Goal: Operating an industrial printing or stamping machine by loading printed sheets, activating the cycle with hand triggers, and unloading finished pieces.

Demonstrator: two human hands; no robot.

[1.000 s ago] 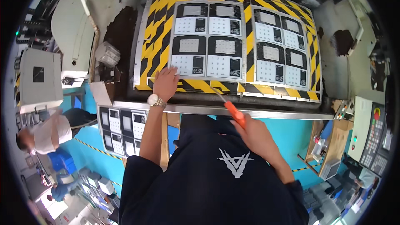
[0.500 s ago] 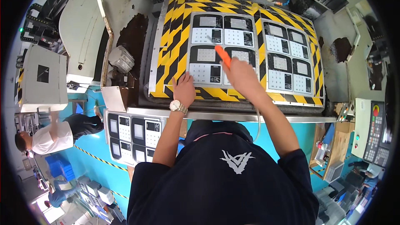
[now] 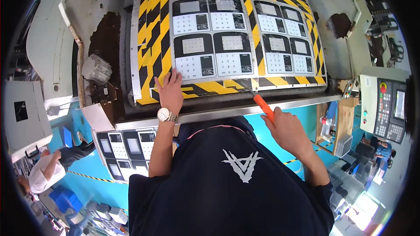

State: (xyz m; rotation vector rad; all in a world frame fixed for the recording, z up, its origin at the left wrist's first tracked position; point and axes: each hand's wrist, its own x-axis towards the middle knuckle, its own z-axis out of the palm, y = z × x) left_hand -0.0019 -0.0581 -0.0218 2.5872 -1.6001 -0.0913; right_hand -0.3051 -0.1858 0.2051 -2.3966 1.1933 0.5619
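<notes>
Head view shows your left hand (image 3: 169,94) with its fingers spread, resting at the near-left corner of the left panel sheet (image 3: 211,37) on the board (image 3: 136,89). Your right hand (image 3: 286,132) is closed around an orange-handled tool (image 3: 265,108), held at the board's near edge; its thin tip is too blurred to tell whether it touches. Two sheets seem already set in place: the left one and the right panel sheet (image 3: 284,37) lie flat, side by side, bordered by striped tape (image 3: 153,30). Each bears four keypad panels. Whether either sheet is finished, or what remains to be done on it, you cannot judge from here. A third sheet (image 3: 124,153) sits apart from them, beyond the left end of the metal rail (image 3: 218,112) that runs along the board's near side. As for containers, a wooden rack (image 3: 345,124) past the rail's right end holds a clear bottle (image 3: 326,121), while the contents of the blue bin (image 3: 63,199) at far left are too small to make out.
</notes>
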